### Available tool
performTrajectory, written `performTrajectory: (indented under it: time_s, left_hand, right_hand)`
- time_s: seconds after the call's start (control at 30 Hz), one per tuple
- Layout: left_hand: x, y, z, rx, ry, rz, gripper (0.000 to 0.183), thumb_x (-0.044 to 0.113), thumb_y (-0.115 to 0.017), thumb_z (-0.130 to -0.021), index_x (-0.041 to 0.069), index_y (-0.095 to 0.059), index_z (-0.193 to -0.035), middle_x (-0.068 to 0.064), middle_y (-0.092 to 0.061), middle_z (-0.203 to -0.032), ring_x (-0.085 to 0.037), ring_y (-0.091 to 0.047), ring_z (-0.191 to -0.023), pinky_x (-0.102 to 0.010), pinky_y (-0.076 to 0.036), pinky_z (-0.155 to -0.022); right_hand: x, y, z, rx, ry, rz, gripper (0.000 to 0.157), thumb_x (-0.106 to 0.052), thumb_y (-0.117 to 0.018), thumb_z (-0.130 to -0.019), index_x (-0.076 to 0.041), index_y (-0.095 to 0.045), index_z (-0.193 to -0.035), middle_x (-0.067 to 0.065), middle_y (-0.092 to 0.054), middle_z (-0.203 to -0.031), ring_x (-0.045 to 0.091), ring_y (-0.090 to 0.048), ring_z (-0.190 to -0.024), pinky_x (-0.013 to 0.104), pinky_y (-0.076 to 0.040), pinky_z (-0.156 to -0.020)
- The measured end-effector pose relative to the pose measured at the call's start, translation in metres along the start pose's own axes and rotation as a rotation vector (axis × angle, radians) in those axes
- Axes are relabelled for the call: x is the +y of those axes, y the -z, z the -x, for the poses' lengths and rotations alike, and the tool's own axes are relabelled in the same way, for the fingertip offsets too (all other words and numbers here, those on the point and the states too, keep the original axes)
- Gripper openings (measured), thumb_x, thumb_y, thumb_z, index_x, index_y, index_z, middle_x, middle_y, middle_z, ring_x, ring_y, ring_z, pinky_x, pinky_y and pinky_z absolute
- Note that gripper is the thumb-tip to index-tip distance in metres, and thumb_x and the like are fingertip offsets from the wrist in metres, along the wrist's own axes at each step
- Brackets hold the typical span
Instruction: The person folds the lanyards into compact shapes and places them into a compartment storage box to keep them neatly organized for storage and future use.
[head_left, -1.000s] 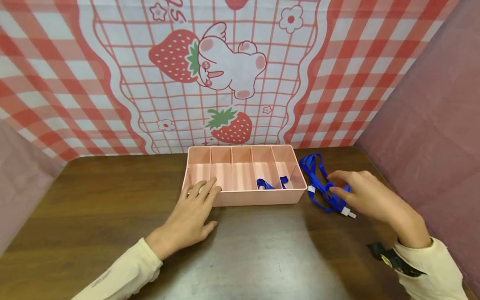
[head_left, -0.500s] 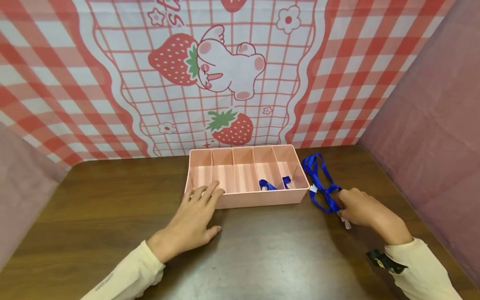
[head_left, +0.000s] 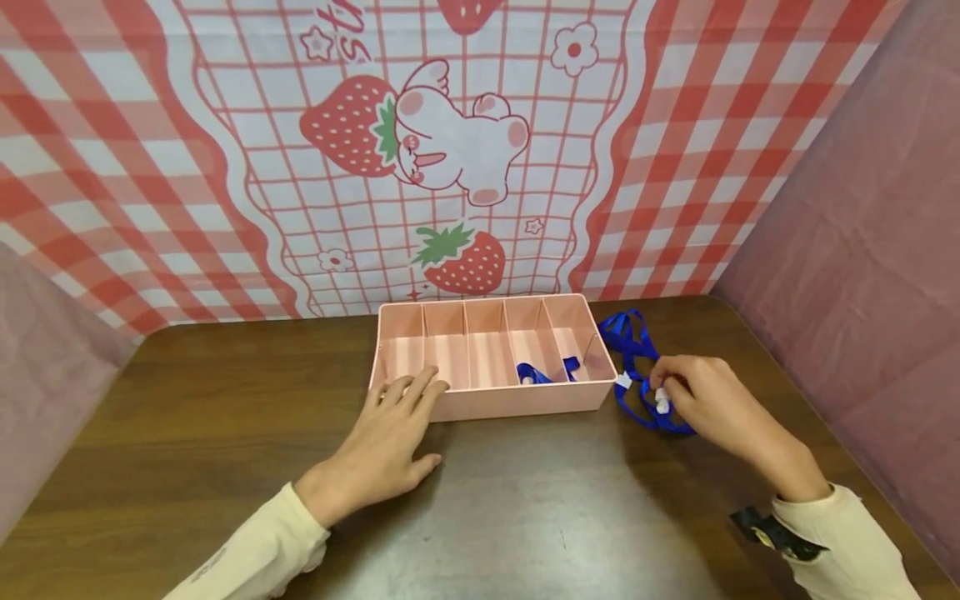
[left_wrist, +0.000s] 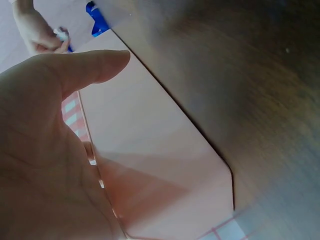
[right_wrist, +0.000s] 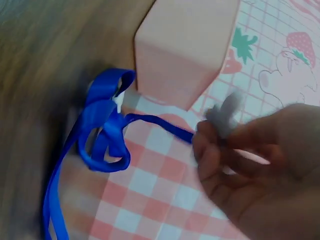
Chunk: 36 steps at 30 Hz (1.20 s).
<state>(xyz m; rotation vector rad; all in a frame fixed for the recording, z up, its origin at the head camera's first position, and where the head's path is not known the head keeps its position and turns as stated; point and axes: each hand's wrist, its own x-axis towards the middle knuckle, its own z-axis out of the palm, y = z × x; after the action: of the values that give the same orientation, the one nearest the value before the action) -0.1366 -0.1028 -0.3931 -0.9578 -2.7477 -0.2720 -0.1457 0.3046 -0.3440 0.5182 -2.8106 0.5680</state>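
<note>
A blue lanyard (head_left: pixel 621 333) lies in a loose tangle on the table, right of a pink divided box (head_left: pixel 517 402). My right hand (head_left: pixel 716 408) pinches one end of it by the white clip (head_left: pixel 662 401) between thumb and fingers. In the right wrist view, a strap runs from these fingers to the looped blue lanyard (right_wrist: pixel 107 125). My left hand (head_left: pixel 378 450) rests on the box's near rim at the left, fingers loosely extended over it, thumb apart. Inside the two right compartments show blue strap pieces (head_left: pixel 534 374), their lower parts hidden by the front wall.
The box stands near the back of the brown wooden table (head_left: pixel 487 508), close to a red-and-white checked cloth (head_left: pixel 457 142) with strawberries. A plain pinkish cloth (head_left: pixel 855 250) hangs along the right side. The box's other compartments hold nothing visible.
My right hand has come down onto the lanyard, taken its clip end and raised it slightly, moving it a little left and away from me. My left hand stays on the rim.
</note>
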Motion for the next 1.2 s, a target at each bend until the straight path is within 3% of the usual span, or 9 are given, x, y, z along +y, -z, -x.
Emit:
performTrajectory:
  time_s: [0.13,0.27,0.37,0.43,0.63,0.8,0.9,1.03,1.2]
  left_hand:
    - [-0.001,0.001,0.0,0.004,-0.004,0.02,0.092,0.037,-0.085,-0.074,0.009,-0.037,-0.147,-0.017,-0.037,-0.153,-0.037,-0.042,-0.131,-0.059,-0.029,-0.11]
    - [-0.003,0.008,0.001,0.007,-0.011,0.135,0.096,0.032,-0.084,-0.079,0.011,-0.028,-0.154,-0.017,-0.032,-0.156,-0.036,-0.036,-0.139,-0.062,-0.028,-0.11]
    - [-0.005,0.021,0.003,0.024,-0.01,0.233,0.097,0.025,-0.081,-0.083,0.015,-0.02,-0.158,-0.017,-0.026,-0.159,-0.035,-0.028,-0.145,-0.063,-0.029,-0.111]
    - [-0.006,0.032,0.005,0.051,-0.012,0.263,0.095,0.021,-0.079,-0.086,0.017,-0.018,-0.158,-0.017,-0.024,-0.16,-0.035,-0.026,-0.146,-0.061,-0.031,-0.11]
    - [-0.002,0.062,0.015,0.146,-0.028,0.239,0.084,0.018,-0.077,-0.088,0.017,-0.027,-0.155,-0.014,-0.028,-0.158,-0.033,-0.031,-0.144,-0.058,-0.037,-0.108]
    - [0.012,0.081,0.017,0.208,-0.086,0.24,0.076,0.02,-0.075,-0.089,0.016,-0.033,-0.153,-0.009,-0.033,-0.155,-0.026,-0.035,-0.141,-0.056,-0.039,-0.106]
    - [0.026,0.093,0.015,0.262,-0.143,0.263,0.067,0.025,-0.07,-0.093,0.015,-0.037,-0.151,-0.007,-0.037,-0.152,-0.023,-0.039,-0.139,-0.053,-0.042,-0.102]
    - [0.043,0.11,0.011,0.366,-0.212,0.316,0.054,0.034,-0.059,-0.1,0.009,-0.044,-0.146,-0.007,-0.047,-0.146,-0.022,-0.044,-0.135,-0.047,-0.042,-0.104]
    - [0.06,0.129,0.003,0.472,-0.3,0.444,0.054,0.042,-0.055,-0.101,0.004,-0.049,-0.139,-0.005,-0.06,-0.126,-0.018,-0.058,-0.115,-0.033,-0.046,-0.1]
  right_hand:
    - [-0.009,0.008,-0.002,0.184,0.059,-0.091,0.029,0.012,-0.059,-0.087,-0.009,-0.076,-0.097,0.004,-0.071,-0.083,0.0,-0.038,-0.048,0.019,-0.031,-0.042]
    - [-0.019,0.011,-0.001,0.315,0.129,-0.147,0.029,0.012,-0.075,-0.079,-0.008,-0.078,-0.099,0.006,-0.075,-0.089,-0.008,-0.058,-0.062,0.007,-0.044,-0.053]
    - [-0.027,0.013,-0.003,0.379,0.158,-0.168,0.025,0.009,-0.081,-0.076,-0.006,-0.077,-0.095,0.004,-0.075,-0.087,-0.01,-0.064,-0.074,0.007,-0.05,-0.063]
    - [-0.033,0.017,-0.004,0.407,0.173,-0.165,0.024,0.008,-0.082,-0.075,-0.006,-0.076,-0.094,0.002,-0.074,-0.082,-0.009,-0.064,-0.071,0.008,-0.05,-0.062]
    - [-0.062,0.04,-0.012,0.512,0.252,-0.147,0.022,0.008,-0.083,-0.073,-0.004,-0.072,-0.087,-0.001,-0.065,-0.08,0.0,-0.053,-0.072,0.011,-0.041,-0.066]
    - [-0.096,0.06,-0.023,0.598,0.336,-0.288,0.013,0.008,-0.077,-0.08,0.005,-0.072,-0.091,0.009,-0.069,-0.094,0.005,-0.062,-0.092,0.016,-0.045,-0.084]
    - [-0.117,0.065,-0.026,0.572,0.444,-0.485,0.011,0.01,-0.07,-0.085,0.014,-0.067,-0.095,0.012,-0.072,-0.098,0.011,-0.067,-0.096,0.019,-0.049,-0.088]
    - [-0.145,0.06,-0.025,0.43,0.585,-0.718,0.011,0.009,-0.065,-0.091,0.017,-0.062,-0.098,0.014,-0.072,-0.092,0.016,-0.07,-0.086,0.02,-0.055,-0.079]
    - [-0.176,0.047,-0.019,0.229,0.69,-0.7,0.011,-0.007,-0.064,-0.097,0.002,-0.066,-0.103,0.002,-0.066,-0.077,0.004,-0.062,-0.065,0.014,-0.049,-0.057]
